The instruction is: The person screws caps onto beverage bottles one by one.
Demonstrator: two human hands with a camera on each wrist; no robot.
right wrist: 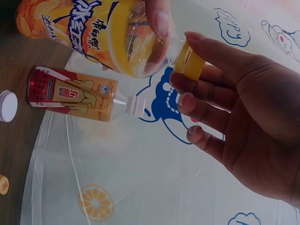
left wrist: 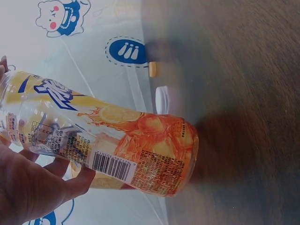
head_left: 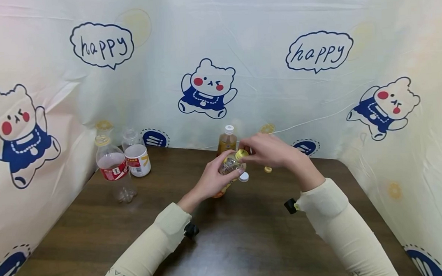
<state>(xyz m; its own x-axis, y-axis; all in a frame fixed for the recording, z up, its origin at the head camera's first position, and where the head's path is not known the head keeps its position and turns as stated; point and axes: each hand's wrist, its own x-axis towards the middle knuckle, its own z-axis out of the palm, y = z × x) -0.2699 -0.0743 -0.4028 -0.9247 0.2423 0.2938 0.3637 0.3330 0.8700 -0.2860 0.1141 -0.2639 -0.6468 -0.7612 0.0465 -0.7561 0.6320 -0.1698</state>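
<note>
Yellow-labelled bottle [head_left: 231, 165], mostly clear at its upper part, is at the centre of the head frame, held within the left hand [head_left: 214, 178], whose fingers and thumb wrap round its upper body. It leans, its neck toward the upper right and its orange-printed base toward the lower left; whether the base touches the tabletop [head_left: 247, 239] I cannot tell. Its yellow cap [right wrist: 191, 63] sits at the neck, pinched between the thumb and forefinger of the right hand [head_left: 269, 150], which lies just right of the bottle in the head frame. In the right wrist frame, that hand's other fingers are bent and spread below the cap.

Just behind the bottle, near the centre of the head frame, stands a red-and-gold bottle [right wrist: 75, 93] with a white top. A loose white cap [head_left: 243, 177] lies just right of the held bottle, and a small orange-yellow cap [head_left: 268, 169] lies farther right, below the right hand. Well apart, at the left of the head frame, a red-labelled clear bottle [head_left: 113, 169] and a white-labelled bottle [head_left: 137, 160] stand side by side. A printed cloth [head_left: 261, 41] fills the upper part of the frame.
</note>
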